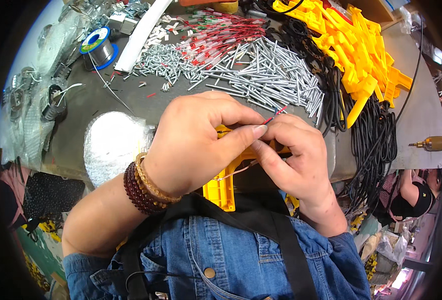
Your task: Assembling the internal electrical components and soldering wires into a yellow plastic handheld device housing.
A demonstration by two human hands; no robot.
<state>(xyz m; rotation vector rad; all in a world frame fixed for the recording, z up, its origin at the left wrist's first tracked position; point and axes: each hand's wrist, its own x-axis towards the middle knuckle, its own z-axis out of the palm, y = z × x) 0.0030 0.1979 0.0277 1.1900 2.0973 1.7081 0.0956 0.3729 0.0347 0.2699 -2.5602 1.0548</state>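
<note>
My left hand (196, 135), a beaded bracelet (143, 187) on its wrist, pinches thin wires (277, 115) between thumb and index finger. A red end and a dark blue piece stick out above the fingertips. Right beside it, my right hand (298, 157) is closed on the same wires, its thumb and index finger nearly touching the left ones. Below both hands lies a yellow plastic housing (220, 196), partly covered by the left hand and a black strap. A pale pinkish wire (238, 171) runs from under the left hand toward the right thumb.
Long screws (276, 70), short screws (163, 62) and red-wired parts (221, 30) are piled at the back. A solder spool (101, 50) stands back left. Yellow housings (361, 45) and black cables (376, 135) fill the right. A screwdriver-like tool (433, 144) lies far right.
</note>
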